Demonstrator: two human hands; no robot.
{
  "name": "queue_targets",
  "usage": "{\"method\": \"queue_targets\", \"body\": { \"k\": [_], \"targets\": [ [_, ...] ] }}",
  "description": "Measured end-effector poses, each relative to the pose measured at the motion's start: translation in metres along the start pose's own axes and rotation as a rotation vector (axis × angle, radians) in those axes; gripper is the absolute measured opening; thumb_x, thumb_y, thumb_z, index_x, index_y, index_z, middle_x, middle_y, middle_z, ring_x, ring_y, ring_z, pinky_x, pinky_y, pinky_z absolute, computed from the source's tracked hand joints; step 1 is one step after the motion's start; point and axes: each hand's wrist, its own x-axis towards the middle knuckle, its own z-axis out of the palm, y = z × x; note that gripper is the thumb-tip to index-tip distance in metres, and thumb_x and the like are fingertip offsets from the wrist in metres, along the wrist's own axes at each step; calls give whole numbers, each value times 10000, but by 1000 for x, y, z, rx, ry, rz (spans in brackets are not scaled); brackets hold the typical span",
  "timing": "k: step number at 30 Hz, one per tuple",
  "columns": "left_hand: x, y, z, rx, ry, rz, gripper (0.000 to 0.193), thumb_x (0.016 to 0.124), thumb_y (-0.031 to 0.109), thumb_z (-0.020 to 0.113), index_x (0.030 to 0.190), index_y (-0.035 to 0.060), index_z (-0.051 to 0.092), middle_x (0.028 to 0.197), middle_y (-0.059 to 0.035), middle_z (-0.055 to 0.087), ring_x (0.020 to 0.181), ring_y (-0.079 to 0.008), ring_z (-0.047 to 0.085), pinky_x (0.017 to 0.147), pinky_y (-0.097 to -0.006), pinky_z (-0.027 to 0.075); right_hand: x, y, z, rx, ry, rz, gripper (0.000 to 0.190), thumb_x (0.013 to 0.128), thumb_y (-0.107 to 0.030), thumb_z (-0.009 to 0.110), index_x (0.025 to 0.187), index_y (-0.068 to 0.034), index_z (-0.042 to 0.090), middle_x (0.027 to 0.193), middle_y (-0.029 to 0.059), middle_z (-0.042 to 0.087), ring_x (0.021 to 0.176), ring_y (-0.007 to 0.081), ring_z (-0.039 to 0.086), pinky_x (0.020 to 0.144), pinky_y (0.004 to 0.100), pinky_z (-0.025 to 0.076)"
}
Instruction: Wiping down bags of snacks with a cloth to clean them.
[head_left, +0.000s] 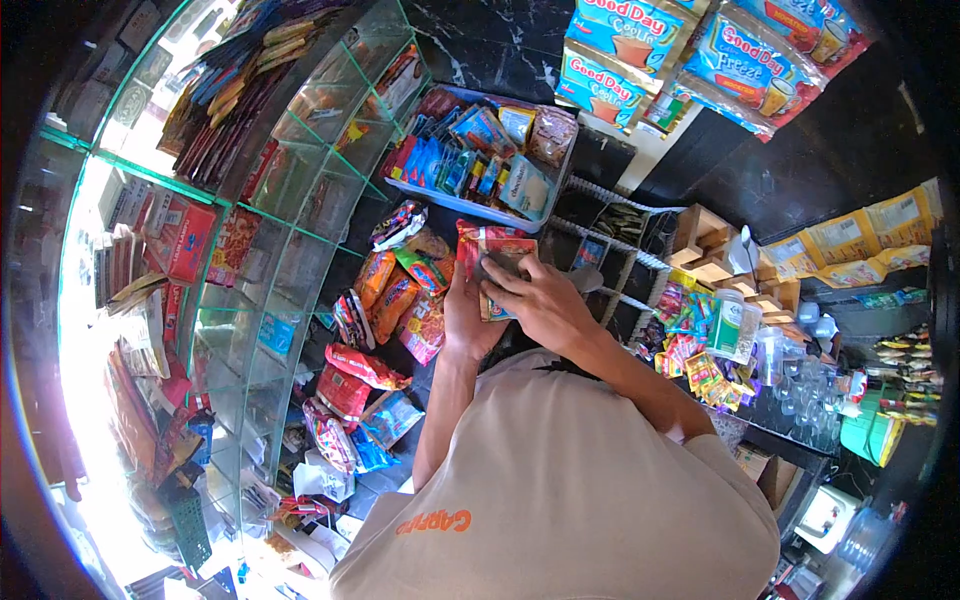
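Note:
My left hand holds a small stack of flat snack or drink packets from below and the left side. Across the top of these packets lies my right hand, its fingers spread and touching the upper one. A red packet shows at the stack's upper left. Just above my hands is a blue-rimmed plastic tub filled with sachets, among them a pale chocolate packet. To the left lie orange packets, a pink-red packet and a green packet.
A glass-walled shelf unit with packets runs along the left. More packets lie on the dark floor or surface. On the right are a white divided rack, a wooden holder, candy packets and plastic jars. Sachet strips hang above.

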Motion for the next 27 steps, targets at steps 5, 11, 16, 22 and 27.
{"method": "queue_targets", "body": {
  "k": [5, 11, 16, 22, 27],
  "targets": [
    [-1, 7, 5, 79, 21, -16, 628, 1151, 493, 301, 1501, 15, 511, 1428, -249, 621, 1293, -385, 633, 1098, -500, 540, -12, -1, 8, 47, -46, -76, 404, 881, -163, 640, 1271, -129, 740, 1501, 33, 602, 1202, 292, 546, 1062, 430, 518],
    [2, 1, 14, 318, 45, -87, 718, 1140, 564, 277, 1505, -22, 476, 1372, -244, 658, 1218, -346, 686, 1072, -449, 565, -12, -1, -4, 77, -40, -153, 419, 805, -84, 682, 1206, -153, 782, 1464, -17, 628, 1102, 268, 562, 993, 386, 542],
    [4, 5, 6, 300, 18, -91, 744, 1132, 594, 265, 1550, 4, 437, 1423, -264, 623, 1220, -348, 686, 995, -452, 609, -20, -1, -14, 225, -98, -177, 443, 732, -33, 714, 1144, -157, 819, 1436, -59, 668, 1053, 274, 593, 954, 366, 561],
    [10, 6, 1, 270, -66, -112, 782, 1114, 639, 207, 1614, 53, 341, 1525, -291, 528, 1323, -407, 619, 1044, -513, 584, -36, 13, -17, 361, -98, -125, 468, 748, -24, 710, 1173, -184, 824, 1443, -97, 679, 1038, 268, 598, 963, 354, 559],
    [6, 6, 13, 191, -55, -102, 755, 1128, 596, 160, 1611, 44, 342, 1524, -304, 521, 1374, -422, 572, 1159, -545, 487, -48, 33, -27, 334, -95, -50, 479, 730, 9, 718, 1146, -196, 837, 1412, -132, 697, 1017, 275, 581, 949, 337, 552]
  ]
}}
